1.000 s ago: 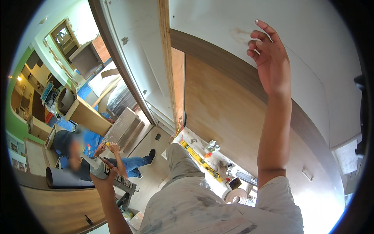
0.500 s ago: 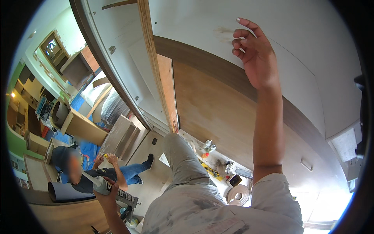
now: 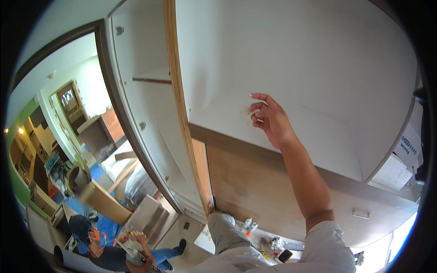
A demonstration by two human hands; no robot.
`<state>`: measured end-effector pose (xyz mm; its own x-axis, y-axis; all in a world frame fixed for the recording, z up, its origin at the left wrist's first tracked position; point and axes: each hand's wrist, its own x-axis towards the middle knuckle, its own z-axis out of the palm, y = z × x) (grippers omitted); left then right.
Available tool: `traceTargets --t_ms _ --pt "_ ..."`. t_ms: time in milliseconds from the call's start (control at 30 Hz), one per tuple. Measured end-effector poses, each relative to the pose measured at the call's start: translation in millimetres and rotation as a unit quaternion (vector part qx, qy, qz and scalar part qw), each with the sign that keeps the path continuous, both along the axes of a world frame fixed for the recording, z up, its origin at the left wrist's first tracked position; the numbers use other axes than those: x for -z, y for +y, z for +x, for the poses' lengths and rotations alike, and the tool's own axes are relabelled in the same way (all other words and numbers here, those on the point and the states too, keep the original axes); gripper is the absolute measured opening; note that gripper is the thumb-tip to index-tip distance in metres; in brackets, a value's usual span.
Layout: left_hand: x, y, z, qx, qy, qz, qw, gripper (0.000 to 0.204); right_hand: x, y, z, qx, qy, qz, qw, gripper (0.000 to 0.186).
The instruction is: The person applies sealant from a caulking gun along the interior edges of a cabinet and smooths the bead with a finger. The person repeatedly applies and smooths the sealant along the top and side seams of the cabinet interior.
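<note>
The person's left hand (image 3: 138, 267), at the lower edge, was closed round the barrel of a caulking gun (image 3: 129, 251), whose pale nozzle pointed up and left; it was probably gripped by the barrel to carry its weight and keep the tip off nearby surfaces. The right hand (image 3: 273, 120) was loosely half-curled with its fingers apart and nothing visible in it, perhaps to keep the fingertips from smearing; whether they touched the white panel (image 3: 291, 59) behind them could not be told. A beige smudge (image 3: 244, 113) marked that panel just beside the fingers. The white surface was bounded by a raw plywood edge (image 3: 172, 54) on the left and a brown trim strip (image 3: 236, 140) below, with a wood-toned panel (image 3: 259, 170) under that. Farther down, clear bottles (image 3: 248, 224) stood on a cluttered ledge, seemingly within reach. At left, a co-worker (image 3: 109, 258) in a dark cap bent near blue sheeting (image 3: 108, 224), with unfinished cabinetry beyond a dark door frame (image 3: 101, 50).
</note>
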<state>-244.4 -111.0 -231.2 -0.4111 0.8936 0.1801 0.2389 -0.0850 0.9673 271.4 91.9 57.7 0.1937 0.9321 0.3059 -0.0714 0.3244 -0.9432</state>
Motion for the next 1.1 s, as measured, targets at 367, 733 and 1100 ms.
traceTargets --t_ms 367,733,1100 --pt "14.6 58.8 52.9 0.064 0.188 0.041 0.979 0.039 -190.4 179.6 9.1 0.031 -0.01 0.209 0.977 0.047" --pt "-17.7 179.1 129.4 0.087 0.207 0.05 0.973 0.04 -277.1 312.4 36.2 0.049 0.011 0.286 0.957 0.046" --pt "-18.6 233.5 148.6 0.111 0.198 0.028 0.973 0.041 -314.8 341.4 42.9 0.081 -0.027 0.277 0.957 0.04"
